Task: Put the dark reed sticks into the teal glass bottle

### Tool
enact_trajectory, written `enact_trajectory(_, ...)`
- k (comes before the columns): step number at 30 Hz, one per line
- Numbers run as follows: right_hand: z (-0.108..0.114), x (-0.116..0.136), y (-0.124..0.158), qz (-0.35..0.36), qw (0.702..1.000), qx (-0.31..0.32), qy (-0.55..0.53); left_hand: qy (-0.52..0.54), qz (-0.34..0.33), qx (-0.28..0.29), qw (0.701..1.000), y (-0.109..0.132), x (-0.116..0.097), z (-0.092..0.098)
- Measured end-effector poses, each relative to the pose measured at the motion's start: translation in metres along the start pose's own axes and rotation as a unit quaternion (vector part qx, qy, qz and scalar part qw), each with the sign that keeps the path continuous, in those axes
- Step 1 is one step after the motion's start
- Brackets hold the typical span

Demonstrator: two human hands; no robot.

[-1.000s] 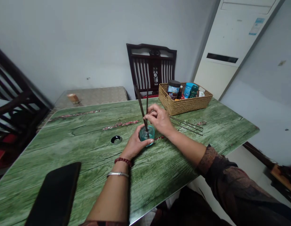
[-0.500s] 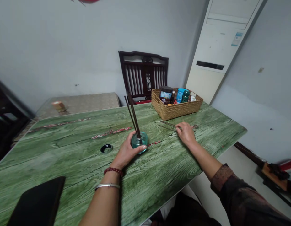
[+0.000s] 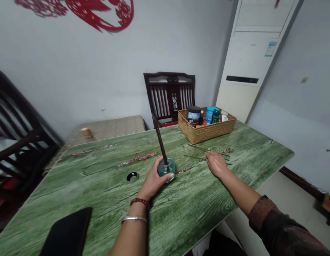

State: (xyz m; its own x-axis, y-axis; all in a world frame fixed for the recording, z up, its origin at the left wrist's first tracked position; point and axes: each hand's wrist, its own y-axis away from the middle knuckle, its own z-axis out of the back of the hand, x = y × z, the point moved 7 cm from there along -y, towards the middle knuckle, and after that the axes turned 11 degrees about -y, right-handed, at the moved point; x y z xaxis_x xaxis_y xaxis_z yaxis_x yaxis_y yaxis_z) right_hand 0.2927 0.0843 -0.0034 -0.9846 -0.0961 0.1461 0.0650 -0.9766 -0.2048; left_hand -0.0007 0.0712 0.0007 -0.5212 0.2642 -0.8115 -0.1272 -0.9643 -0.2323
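Note:
A small teal glass bottle (image 3: 170, 167) stands on the green wood-patterned table (image 3: 106, 192), with several dark sticks (image 3: 161, 142) upright in its neck. My left hand (image 3: 156, 178) is wrapped round the bottle, thumb across its front. Several thin dark sticks (image 3: 197, 147) lie on the table to the right. Over them rests my right hand (image 3: 216, 163), its fingers curled down at the sticks; whether it grips one is hidden. Left of the bottle lies a black ring-shaped cap (image 3: 132, 176).
A wicker basket (image 3: 207, 134) holding jars and bottles stands at the table's back right. A black flat object (image 3: 67, 231) lies at the front left. Dark wooden chairs (image 3: 171, 97) stand behind and to the left, beside a low bench with a small orange item.
The view has shifted up and left. My right hand has lowered onto the table, and the sticks at it now lie flat, extending past both sides of the fingers. My left hand still holds the bottle.

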Motion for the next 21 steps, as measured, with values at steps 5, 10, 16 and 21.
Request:
enact_trajectory(5,0.023,0.007,0.003,-0.001,0.996,-0.022,-0.086,0.004,-0.003,0.001,1.000,0.001,-0.003,0.000)
enact_trajectory(10,0.093,0.028,-0.004,0.069,0.910,-0.159,-0.376,0.015,-0.009,0.008,1.000,0.000,-0.001,-0.002)
enact_trajectory(16,0.152,0.097,-0.014,0.154,0.695,-0.153,-0.686,0.015,-0.012,0.012,1.000,0.000,0.000,-0.003)
enact_trajectory(21,0.146,0.146,-0.024,0.187,0.669,-0.118,-0.710,0.009,-0.025,0.015,1.000,0.001,-0.005,-0.002)
